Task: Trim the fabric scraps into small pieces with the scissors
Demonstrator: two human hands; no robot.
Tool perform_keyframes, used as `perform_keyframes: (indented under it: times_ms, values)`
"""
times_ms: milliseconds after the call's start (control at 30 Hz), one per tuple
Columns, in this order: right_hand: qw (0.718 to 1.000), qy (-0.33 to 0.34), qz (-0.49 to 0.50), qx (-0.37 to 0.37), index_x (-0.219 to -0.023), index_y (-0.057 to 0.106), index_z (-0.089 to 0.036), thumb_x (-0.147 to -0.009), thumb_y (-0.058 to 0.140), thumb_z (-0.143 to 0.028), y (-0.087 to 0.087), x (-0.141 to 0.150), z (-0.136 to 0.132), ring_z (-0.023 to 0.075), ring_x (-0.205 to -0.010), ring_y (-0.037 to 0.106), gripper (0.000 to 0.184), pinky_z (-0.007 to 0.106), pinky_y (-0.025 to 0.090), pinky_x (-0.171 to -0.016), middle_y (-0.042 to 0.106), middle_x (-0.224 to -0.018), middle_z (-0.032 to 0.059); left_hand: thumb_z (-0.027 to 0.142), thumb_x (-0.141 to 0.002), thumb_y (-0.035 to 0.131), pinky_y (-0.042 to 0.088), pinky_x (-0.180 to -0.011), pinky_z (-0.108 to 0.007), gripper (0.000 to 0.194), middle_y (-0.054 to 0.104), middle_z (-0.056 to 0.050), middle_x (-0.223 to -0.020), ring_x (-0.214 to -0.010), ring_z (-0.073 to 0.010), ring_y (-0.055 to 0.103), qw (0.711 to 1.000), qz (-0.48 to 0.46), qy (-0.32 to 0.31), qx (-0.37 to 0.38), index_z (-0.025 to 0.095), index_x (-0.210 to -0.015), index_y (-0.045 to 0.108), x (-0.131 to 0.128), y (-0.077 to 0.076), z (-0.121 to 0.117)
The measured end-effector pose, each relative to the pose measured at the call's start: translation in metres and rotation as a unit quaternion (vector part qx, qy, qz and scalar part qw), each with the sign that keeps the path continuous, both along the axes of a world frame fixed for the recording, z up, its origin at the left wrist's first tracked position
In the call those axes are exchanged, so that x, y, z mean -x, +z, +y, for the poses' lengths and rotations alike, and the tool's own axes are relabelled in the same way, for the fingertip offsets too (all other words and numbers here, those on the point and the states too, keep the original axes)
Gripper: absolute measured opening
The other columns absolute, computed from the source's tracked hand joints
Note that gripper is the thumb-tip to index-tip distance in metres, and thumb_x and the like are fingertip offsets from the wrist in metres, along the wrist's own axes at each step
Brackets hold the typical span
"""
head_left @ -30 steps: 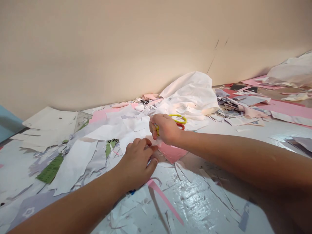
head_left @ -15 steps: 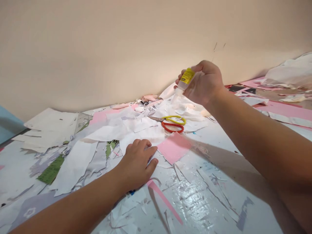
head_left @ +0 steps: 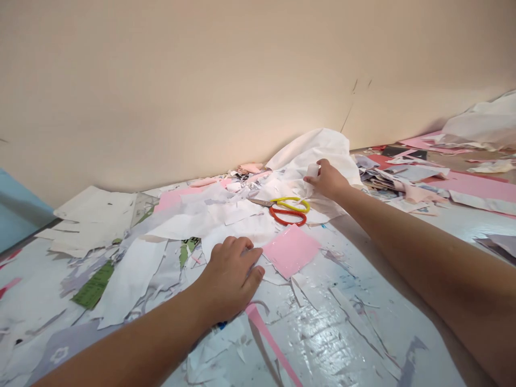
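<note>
My right hand [head_left: 328, 180] is low over the heaped white paper [head_left: 318, 145] near the wall, fingers closed round a small glue bottle [head_left: 312, 171]. Only a whitish part of the bottle shows; its yellow label is hidden. Flat on the table, my left hand [head_left: 234, 274] is open and holds nothing, its fingertips at the left corner of a pink paper square [head_left: 291, 250]. The square has shiny wet-looking spots on it. Just behind it lie scissors [head_left: 288, 209] with one yellow and one red handle, blades pointing left.
Scraps and strips of paper cover much of the white table [head_left: 322, 333]. Green paper [head_left: 94, 285] and stacked white sheets [head_left: 97, 215] lie to the left. A pink strip [head_left: 270, 338] is in front. Pink sheets [head_left: 479, 188] lie at right, below the beige wall [head_left: 201, 80].
My right hand has come down from mid-air with the glue bottle, to the white paper behind the scissors. My left hand stays beside the pink square. The view has shifted slightly.
</note>
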State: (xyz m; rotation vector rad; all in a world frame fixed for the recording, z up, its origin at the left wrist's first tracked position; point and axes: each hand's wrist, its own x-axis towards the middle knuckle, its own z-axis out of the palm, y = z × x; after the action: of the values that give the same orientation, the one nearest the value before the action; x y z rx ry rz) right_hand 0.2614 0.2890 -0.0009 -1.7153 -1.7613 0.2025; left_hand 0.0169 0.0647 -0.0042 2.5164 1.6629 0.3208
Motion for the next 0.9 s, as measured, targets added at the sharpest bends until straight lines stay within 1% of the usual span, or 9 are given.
perform_keyframes:
  times_ms: [167, 267, 367, 500, 600, 700, 767, 833, 900]
  values:
    - [0.996, -0.007, -0.091, -0.018, -0.131, 0.031, -0.016, -0.076, 0.051, -0.051, 0.001, 0.011, -0.012, 0.0351, -0.098, 0.051, 0.068, 0.043, 0.042, -0.074, 0.045, -0.121, 0.0206, 0.031, -0.085, 0.034, 0.035, -0.08, -0.044, 0.031, 0.054, -0.007, -0.103, -0.095, -0.0243, 0.044, 1.0, -0.004, 0.003, 0.001, 0.021, -0.102, 0.058, 0.0, 0.001, -0.001]
    - [0.991, -0.015, -0.125, -0.04, -0.138, 0.018, -0.017, -0.078, 0.042, -0.056, 0.009, 0.016, -0.021, 0.0372, -0.095, 0.052, 0.076, 0.046, 0.043, -0.07, 0.039, -0.126, 0.0224, 0.033, -0.085, 0.034, 0.034, -0.084, -0.045, 0.032, 0.054, -0.007, -0.106, -0.098, -0.0239, 0.044, 0.999, -0.039, 0.013, 0.023, 0.022, -0.103, 0.058, 0.002, 0.001, 0.0]
    - [0.984, -0.016, -0.159, -0.085, -0.14, 0.015, -0.016, -0.08, 0.036, -0.055, 0.02, 0.017, -0.029, 0.0359, -0.094, 0.052, 0.074, 0.045, 0.044, -0.066, 0.037, -0.127, 0.0227, 0.036, -0.086, 0.031, 0.034, -0.088, -0.044, 0.033, 0.055, -0.005, -0.106, -0.101, -0.0234, 0.045, 0.99, -0.118, 0.04, 0.071, 0.026, -0.098, 0.061, 0.005, 0.002, 0.004]
    - [0.974, 0.017, -0.149, -0.17, -0.136, 0.024, -0.014, -0.077, 0.045, -0.047, 0.042, 0.017, -0.038, 0.0363, -0.103, 0.046, 0.071, 0.046, 0.044, -0.071, 0.036, -0.127, 0.0214, 0.043, -0.084, 0.035, 0.036, -0.09, -0.037, 0.034, 0.059, -0.004, -0.106, -0.104, -0.0222, 0.048, 0.931, -0.304, 0.119, 0.163, 0.025, -0.09, 0.064, 0.01, 0.005, 0.011]
    - [0.965, 0.048, -0.094, -0.24, -0.13, 0.034, -0.014, -0.077, 0.047, -0.039, 0.064, 0.02, -0.05, 0.0313, -0.099, 0.049, 0.06, 0.044, 0.044, -0.073, 0.042, -0.123, 0.0187, 0.053, -0.081, 0.033, 0.044, -0.076, -0.034, 0.045, 0.062, -0.008, -0.104, -0.096, -0.0229, 0.056, 0.879, -0.39, 0.168, 0.217, 0.022, -0.095, 0.063, 0.015, 0.009, 0.015]
    - [0.962, 0.151, -0.087, -0.208, -0.113, 0.051, -0.016, -0.079, 0.045, -0.036, 0.083, 0.03, -0.076, 0.0244, -0.081, 0.056, 0.04, 0.038, 0.044, -0.068, 0.058, -0.101, 0.0116, 0.051, -0.081, 0.035, 0.044, -0.077, -0.031, 0.044, 0.063, -0.006, -0.107, -0.1, -0.0225, 0.055, 0.866, -0.409, 0.185, 0.219, 0.022, -0.096, 0.065, 0.025, 0.019, 0.019]
    - [0.951, 0.252, -0.116, -0.133, -0.102, 0.057, -0.018, -0.079, 0.047, -0.038, 0.088, 0.043, -0.103, 0.0207, -0.071, 0.056, 0.033, 0.032, 0.043, -0.06, 0.062, -0.088, 0.0074, 0.047, -0.082, 0.038, 0.04, -0.086, -0.03, 0.038, 0.065, -0.004, -0.106, -0.104, -0.0208, 0.054, 0.893, -0.367, 0.13, 0.227, 0.024, -0.087, 0.068, 0.033, 0.029, 0.023]
    - [0.909, 0.381, -0.166, -0.036, -0.102, 0.058, -0.022, -0.078, 0.049, -0.041, 0.083, 0.061, -0.135, 0.0179, -0.065, 0.056, 0.031, 0.028, 0.041, -0.054, 0.063, -0.084, 0.0039, 0.048, -0.082, 0.037, 0.041, -0.085, -0.031, 0.039, 0.067, -0.003, -0.102, -0.1, -0.0205, 0.057, 0.905, -0.349, 0.086, 0.225, 0.025, -0.084, 0.068, 0.043, 0.041, 0.026]
    - [0.847, 0.483, -0.22, 0.012, -0.097, 0.06, -0.023, -0.076, 0.053, -0.041, 0.07, 0.079, -0.167, 0.0181, -0.064, 0.056, 0.029, 0.028, 0.039, -0.053, 0.063, -0.08, 0.0029, 0.049, -0.08, 0.043, 0.043, -0.083, -0.031, 0.035, 0.066, -0.003, -0.104, -0.098, -0.0204, 0.058, 0.914, -0.32, 0.074, 0.239, 0.026, -0.094, 0.066, 0.052, 0.054, 0.026]
